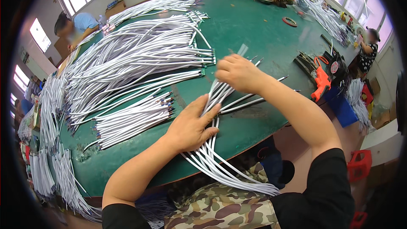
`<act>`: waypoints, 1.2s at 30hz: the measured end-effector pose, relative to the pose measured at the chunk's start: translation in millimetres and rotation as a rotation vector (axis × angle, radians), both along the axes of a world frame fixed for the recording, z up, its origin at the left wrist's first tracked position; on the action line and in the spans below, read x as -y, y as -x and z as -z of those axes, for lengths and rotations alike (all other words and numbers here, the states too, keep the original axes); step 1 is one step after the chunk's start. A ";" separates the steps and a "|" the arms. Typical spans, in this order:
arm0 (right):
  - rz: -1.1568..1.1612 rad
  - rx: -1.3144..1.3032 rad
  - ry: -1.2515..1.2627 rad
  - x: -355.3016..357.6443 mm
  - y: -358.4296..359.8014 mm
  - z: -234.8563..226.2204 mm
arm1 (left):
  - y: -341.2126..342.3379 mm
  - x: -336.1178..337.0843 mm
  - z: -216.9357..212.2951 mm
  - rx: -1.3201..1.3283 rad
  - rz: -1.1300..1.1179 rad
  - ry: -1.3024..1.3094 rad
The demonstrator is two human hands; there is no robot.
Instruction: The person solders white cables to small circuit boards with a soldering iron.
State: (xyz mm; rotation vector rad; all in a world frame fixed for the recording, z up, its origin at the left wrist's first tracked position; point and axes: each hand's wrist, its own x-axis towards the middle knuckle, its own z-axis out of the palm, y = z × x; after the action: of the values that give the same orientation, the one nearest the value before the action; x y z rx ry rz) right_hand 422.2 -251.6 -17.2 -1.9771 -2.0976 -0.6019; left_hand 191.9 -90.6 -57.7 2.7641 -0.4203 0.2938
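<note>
A bundle of thin white cables (218, 92) lies slantwise across the green table's near edge, its lower ends drooping over the edge toward my lap. My left hand (190, 124) is wrapped over the middle of this bundle, thumb and fingers closed around it. At the far end my right hand (238, 73) is closed in a fist against the cables, and a clear strip (243, 50) sticks out just past its knuckles. The fingertips of the right hand are hidden. A few separate white cables (250, 103) with bare dark tips lie to the right of the bundle.
Large piles of white cables (135, 55) cover the left of the green table (237, 21). A shorter stack (133, 121) lies left of my hand. To the right are an orange-handled tool (322, 78) and a tape roll (290, 21). Co-workers (78, 27) sit around the far edges.
</note>
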 end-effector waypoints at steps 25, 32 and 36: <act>0.198 -0.068 -0.186 16.5 17.8 34.7 | -1.7 6.2 -5.7 -0.208 -0.140 -0.262; 0.174 -0.483 -0.222 75.2 112.1 15.2 | -0.2 4.1 -11.6 0.033 -0.044 -0.173; 0.146 -0.716 -0.168 97.9 179.1 23.4 | -17.5 -12.4 -7.8 0.103 0.077 0.177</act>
State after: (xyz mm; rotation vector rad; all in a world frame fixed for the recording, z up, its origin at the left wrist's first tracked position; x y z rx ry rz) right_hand 243.1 -349.5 -40.6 -1.8788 -1.4327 -0.0535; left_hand 209.5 -78.1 -49.9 2.5609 -0.5001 0.4333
